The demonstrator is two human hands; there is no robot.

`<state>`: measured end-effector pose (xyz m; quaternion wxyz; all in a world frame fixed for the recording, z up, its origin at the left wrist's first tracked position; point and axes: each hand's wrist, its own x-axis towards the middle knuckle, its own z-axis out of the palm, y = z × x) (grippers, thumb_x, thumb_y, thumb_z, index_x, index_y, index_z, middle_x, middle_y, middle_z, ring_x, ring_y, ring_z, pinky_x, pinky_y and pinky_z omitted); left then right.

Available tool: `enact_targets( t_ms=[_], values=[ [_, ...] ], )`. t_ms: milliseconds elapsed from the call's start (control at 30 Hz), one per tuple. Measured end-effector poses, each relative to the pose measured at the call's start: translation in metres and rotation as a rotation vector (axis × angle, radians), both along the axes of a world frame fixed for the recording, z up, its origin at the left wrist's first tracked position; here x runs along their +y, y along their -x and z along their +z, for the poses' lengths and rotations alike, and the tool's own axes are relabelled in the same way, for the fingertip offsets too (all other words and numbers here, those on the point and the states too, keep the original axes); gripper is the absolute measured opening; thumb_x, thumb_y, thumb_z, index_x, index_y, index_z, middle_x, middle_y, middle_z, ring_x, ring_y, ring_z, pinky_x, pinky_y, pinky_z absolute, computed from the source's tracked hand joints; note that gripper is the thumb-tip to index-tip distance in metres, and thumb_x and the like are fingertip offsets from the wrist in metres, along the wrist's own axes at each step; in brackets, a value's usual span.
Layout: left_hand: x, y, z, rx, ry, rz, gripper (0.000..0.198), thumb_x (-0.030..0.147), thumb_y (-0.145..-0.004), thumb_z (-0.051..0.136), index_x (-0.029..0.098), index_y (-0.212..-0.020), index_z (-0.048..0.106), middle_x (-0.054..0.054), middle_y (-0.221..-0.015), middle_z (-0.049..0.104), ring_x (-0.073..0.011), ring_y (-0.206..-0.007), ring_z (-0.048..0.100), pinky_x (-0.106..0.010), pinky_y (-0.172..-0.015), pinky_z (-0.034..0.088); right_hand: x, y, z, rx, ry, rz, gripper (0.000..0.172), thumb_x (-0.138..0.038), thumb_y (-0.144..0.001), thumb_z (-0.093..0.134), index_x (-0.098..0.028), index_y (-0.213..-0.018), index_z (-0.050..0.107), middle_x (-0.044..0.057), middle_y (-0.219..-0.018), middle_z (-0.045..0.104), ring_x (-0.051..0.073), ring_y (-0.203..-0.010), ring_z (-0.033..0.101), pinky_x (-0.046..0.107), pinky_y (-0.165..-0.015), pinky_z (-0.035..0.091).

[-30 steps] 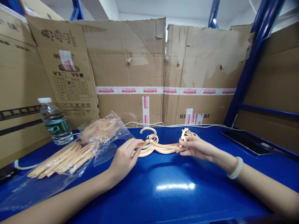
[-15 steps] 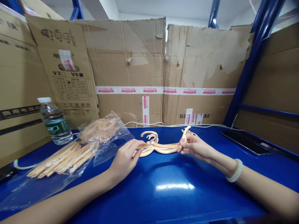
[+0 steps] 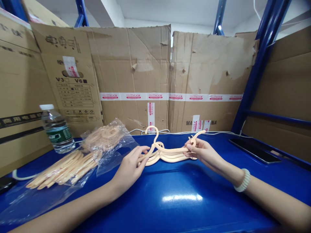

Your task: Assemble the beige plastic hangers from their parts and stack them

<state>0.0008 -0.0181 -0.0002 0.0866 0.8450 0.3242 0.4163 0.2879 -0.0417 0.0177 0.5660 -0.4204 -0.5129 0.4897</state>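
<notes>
Between my two hands is a pale wooden-coloured clothes hanger [image 3: 172,150], its hook standing up in the middle. My left hand [image 3: 131,163] pinches its left arm between thumb and fingers. At the other end, my right hand [image 3: 202,151] is closed on the right arm's tip. A curved pale piece like a hanger hook [image 3: 199,133] sticks up out of the right hand; where it joins is hidden by the fingers. Directly under and behind the held hanger lie more hangers [image 3: 173,160], stacked flat on the blue tabletop [image 3: 179,213].
At the left a clear plastic bag [image 3: 121,136] covers several more hanger parts [image 3: 63,168]. A water bottle [image 3: 58,132] stands behind them. A dark phone [image 3: 254,150] lies at the right. Cardboard sheets [image 3: 131,77] wall off the back, with a white cable [image 3: 213,132] along their foot.
The held hanger has turned so that its hook now points up and its arms show broadside. The curved piece in my right hand has tipped to the right.
</notes>
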Motion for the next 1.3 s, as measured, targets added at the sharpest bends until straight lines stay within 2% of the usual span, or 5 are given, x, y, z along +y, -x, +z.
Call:
enact_targets(
  t_ms=[267,567,900,1067,1300],
  values=[
    [0.007,0.006,0.013,0.082,0.071,0.092,0.020,0.013,-0.082,0.048,0.021,-0.098,0.057,-0.001,-0.095,0.059,-0.0154,-0.078,0.059,-0.027,-0.070,0.048,0.013,-0.044,0.024,0.002,-0.088,-0.025,0.030,-0.041,-0.062,0.083,-0.017,-0.077,0.072,0.000,-0.069,0.063,0.010,-0.062,0.054,0.025,-0.065,0.047],
    [-0.004,0.009,0.013,0.445,0.044,0.071,0.022,0.009,-0.073,0.048,0.022,-0.090,0.056,-0.001,-0.089,0.063,-0.0194,-0.084,0.060,-0.030,-0.072,0.045,0.016,-0.084,0.038,-0.926,-0.016,0.368,0.029,-0.038,-0.069,0.075,-0.013,-0.082,0.070,0.004,-0.070,0.068,0.015,-0.061,0.059,0.025,-0.056,0.044],
    [-0.010,0.007,0.016,0.595,-0.125,0.114,0.013,0.010,-0.080,0.046,0.020,-0.077,0.055,-0.002,-0.082,0.062,-0.0205,-0.076,0.059,-0.032,-0.068,0.046,0.007,-0.055,0.027,-1.303,-0.317,0.099,0.023,-0.036,-0.083,0.057,-0.019,-0.082,0.072,0.008,-0.087,0.068,0.023,-0.081,0.061,0.033,-0.074,0.046],
    [-0.015,0.003,0.003,0.573,-0.113,0.115,0.033,0.009,-0.083,0.040,0.015,-0.111,0.057,-0.013,-0.116,0.062,-0.0279,-0.109,0.057,-0.045,-0.092,0.046,-0.004,-0.009,-0.003,-1.278,-0.488,0.033,0.054,-0.041,-0.093,0.042,-0.010,-0.137,0.045,0.019,-0.139,0.046,0.031,-0.129,0.041,0.048,-0.107,0.033],
    [-0.012,-0.005,-0.014,0.682,0.130,0.189,0.059,0.031,-0.094,0.030,0.007,-0.147,0.023,-0.015,-0.153,0.020,-0.0300,-0.142,0.020,-0.054,-0.113,0.024,-0.001,0.002,-0.027,-1.422,-0.402,0.185,0.062,-0.047,-0.098,0.029,-0.009,-0.148,0.027,0.017,-0.152,0.024,0.032,-0.141,0.020,0.054,-0.114,0.017]
  ],
)
